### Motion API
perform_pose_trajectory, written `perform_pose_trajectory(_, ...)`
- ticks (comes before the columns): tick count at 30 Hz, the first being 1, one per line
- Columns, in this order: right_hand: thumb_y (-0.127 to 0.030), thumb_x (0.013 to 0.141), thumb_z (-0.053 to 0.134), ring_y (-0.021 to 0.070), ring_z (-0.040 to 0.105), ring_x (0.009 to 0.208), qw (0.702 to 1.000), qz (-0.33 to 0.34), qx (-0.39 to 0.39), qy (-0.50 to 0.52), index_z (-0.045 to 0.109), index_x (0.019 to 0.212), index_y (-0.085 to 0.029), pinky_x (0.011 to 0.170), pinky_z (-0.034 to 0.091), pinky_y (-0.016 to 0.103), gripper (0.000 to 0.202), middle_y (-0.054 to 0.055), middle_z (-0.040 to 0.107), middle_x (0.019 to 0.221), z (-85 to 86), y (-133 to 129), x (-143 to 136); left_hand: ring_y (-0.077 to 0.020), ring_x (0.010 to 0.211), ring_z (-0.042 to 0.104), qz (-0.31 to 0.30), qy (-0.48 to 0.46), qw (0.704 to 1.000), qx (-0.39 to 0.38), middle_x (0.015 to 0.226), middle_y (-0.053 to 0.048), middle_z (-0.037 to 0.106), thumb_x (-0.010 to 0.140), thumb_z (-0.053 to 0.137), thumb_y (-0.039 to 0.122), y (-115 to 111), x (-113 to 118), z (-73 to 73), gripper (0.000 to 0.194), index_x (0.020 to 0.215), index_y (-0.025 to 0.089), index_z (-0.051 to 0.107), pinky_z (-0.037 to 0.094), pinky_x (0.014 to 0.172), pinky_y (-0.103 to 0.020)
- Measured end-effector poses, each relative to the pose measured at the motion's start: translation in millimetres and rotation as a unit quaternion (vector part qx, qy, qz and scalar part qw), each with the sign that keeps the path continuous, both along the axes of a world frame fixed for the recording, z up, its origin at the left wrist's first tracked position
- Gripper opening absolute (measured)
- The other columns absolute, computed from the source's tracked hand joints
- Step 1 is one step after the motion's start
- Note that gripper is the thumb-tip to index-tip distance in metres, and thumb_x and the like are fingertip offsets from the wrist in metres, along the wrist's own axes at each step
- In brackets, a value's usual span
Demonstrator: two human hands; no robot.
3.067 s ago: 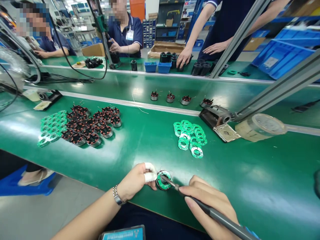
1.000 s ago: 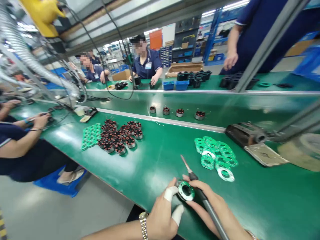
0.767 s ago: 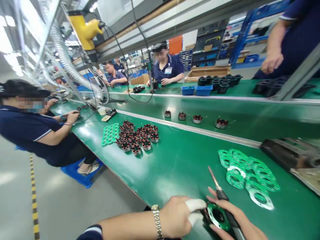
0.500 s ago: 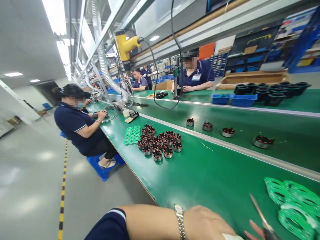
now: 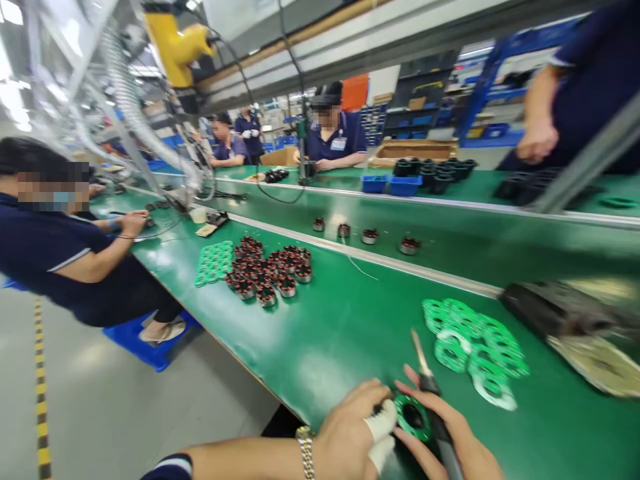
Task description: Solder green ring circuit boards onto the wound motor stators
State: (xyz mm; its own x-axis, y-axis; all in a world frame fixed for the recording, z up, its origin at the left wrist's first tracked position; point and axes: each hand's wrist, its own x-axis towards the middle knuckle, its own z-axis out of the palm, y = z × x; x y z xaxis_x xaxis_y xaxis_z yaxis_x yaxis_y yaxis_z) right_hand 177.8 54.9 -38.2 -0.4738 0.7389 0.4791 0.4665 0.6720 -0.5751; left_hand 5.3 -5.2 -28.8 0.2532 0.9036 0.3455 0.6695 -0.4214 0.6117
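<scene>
My left hand (image 5: 345, 427), with a watch on the wrist and pale covers on the fingertips, grips a green ring-shaped circuit board (image 5: 424, 428) with a dark centre. Whatever lies beneath this board is hidden by my fingers. A soldering iron (image 5: 440, 427) is held in my right hand (image 5: 470, 443), its metal tip pointing up and away from me. Fingers of the right hand also touch the board's edge. Just beyond lies a loose pile of green ring-shaped circuit boards (image 5: 453, 353).
Several motor stators (image 5: 267, 293) are grouped beside a green board panel (image 5: 214, 263). More stators (image 5: 370, 236) stand in a row beyond the metal rail. A dark stand with a yellowish pad (image 5: 600, 360) is at right. One co-worker (image 5: 75, 247) sits at left; others stand or sit across.
My view has swung right, and both hands now show more fully, together at the green board. The dark stand and a person at the far right have come into view.
</scene>
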Motion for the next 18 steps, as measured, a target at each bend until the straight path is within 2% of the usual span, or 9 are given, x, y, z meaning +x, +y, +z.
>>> perform_pose_trajectory(1,-0.032,0.082,0.052,0.0234,0.062,0.101,1.0,0.014,0.005,-0.001,0.046,0.115,-0.023,0.081,0.055,0.03,0.034,0.01,0.061,0.118,10.0,-0.9,-2.7,-0.0294,0.12,0.045,-0.015,-0.02,0.999,-0.027,0.129,-0.019,0.049,0.073,0.055,0.015,-3.2,-1.6,3.9,0.049,0.12,0.012,0.044,0.043,0.097,-0.04)
perform_pose_trajectory(3,-0.027,0.083,0.05,0.0231,0.056,0.111,0.998,0.048,-0.02,-0.019,0.041,0.117,-0.021,0.085,0.053,0.031,0.036,0.013,0.059,0.12,22.9,-0.7,-5.4,-0.0259,0.121,0.045,-0.024,-0.076,0.994,-0.076,0.132,-0.017,0.046,0.073,0.051,0.01,-6.1,-3.8,9.5,0.054,0.125,0.014,0.036,0.042,0.099,-0.04)
perform_pose_trajectory(6,-0.026,0.08,0.054,0.0239,0.054,0.113,0.999,0.022,-0.038,-0.029,0.037,0.119,-0.02,0.088,0.051,0.035,0.043,0.016,0.052,0.127,27.4,-5.3,-1.3,-0.0201,0.107,0.057,-0.002,-0.133,0.983,-0.125,0.118,-0.012,0.059,0.078,0.045,0.007,-5.6,-6.2,12.5,0.042,0.118,0.018,0.04,0.047,0.093,-0.035)
perform_pose_trajectory(8,-0.024,0.079,0.055,0.0231,0.057,0.109,0.998,0.012,-0.052,-0.032,0.036,0.119,-0.02,0.088,0.051,0.034,0.044,0.017,0.049,0.13,26.4,-12.5,2.9,-0.0179,0.096,0.063,-0.007,-0.137,0.982,-0.131,0.104,-0.009,0.066,0.081,0.044,0.01,-2.4,-9.3,12.1,0.036,0.116,0.018,0.043,0.05,0.087,-0.032)
perform_pose_trajectory(10,-0.022,0.08,0.054,0.0221,0.059,0.107,0.997,0.022,-0.067,-0.03,0.037,0.118,-0.021,0.088,0.051,0.033,0.042,0.016,0.048,0.131,26.2,-18.8,5.5,-0.0168,0.086,0.065,-0.038,-0.105,0.988,-0.107,0.095,-0.006,0.068,0.084,0.045,0.014,3.9,-14.4,11.3,0.031,0.114,0.019,0.047,0.052,0.08,-0.029)
perform_pose_trajectory(13,-0.02,0.081,0.053,0.022,0.055,0.112,0.996,0.04,-0.08,-0.02,0.038,0.116,-0.022,0.091,0.049,0.034,0.039,0.015,0.048,0.132,28.6,-21.2,6.1,-0.017,0.078,0.065,-0.095,-0.01,0.995,-0.012,0.087,-0.006,0.069,0.087,0.045,0.023,18.3,-24.3,11.9,0.022,0.106,0.019,0.056,0.053,0.072,-0.028)
perform_pose_trajectory(15,-0.02,0.08,0.054,0.0221,0.054,0.114,0.995,0.047,-0.085,-0.016,0.04,0.115,-0.021,0.091,0.049,0.034,0.038,0.015,0.048,0.132,30.6,-19.5,5.7,-0.0166,0.074,0.064,-0.135,0.042,0.988,0.057,0.083,-0.008,0.069,0.09,0.04,0.022,28.1,-30.0,13.7,0.023,0.099,0.017,0.06,0.052,0.068,-0.028)
perform_pose_trajectory(18,-0.021,0.081,0.054,0.0222,0.054,0.114,0.995,0.053,-0.078,-0.014,0.04,0.115,-0.021,0.089,0.05,0.033,0.037,0.015,0.049,0.13,31.4,-17.6,5.3,-0.016,0.068,0.061,-0.171,0.073,0.976,0.112,0.076,-0.008,0.068,0.091,0.035,0.018,37.1,-33.1,15.2,0.028,0.091,0.016,0.062,0.05,0.063,-0.027)
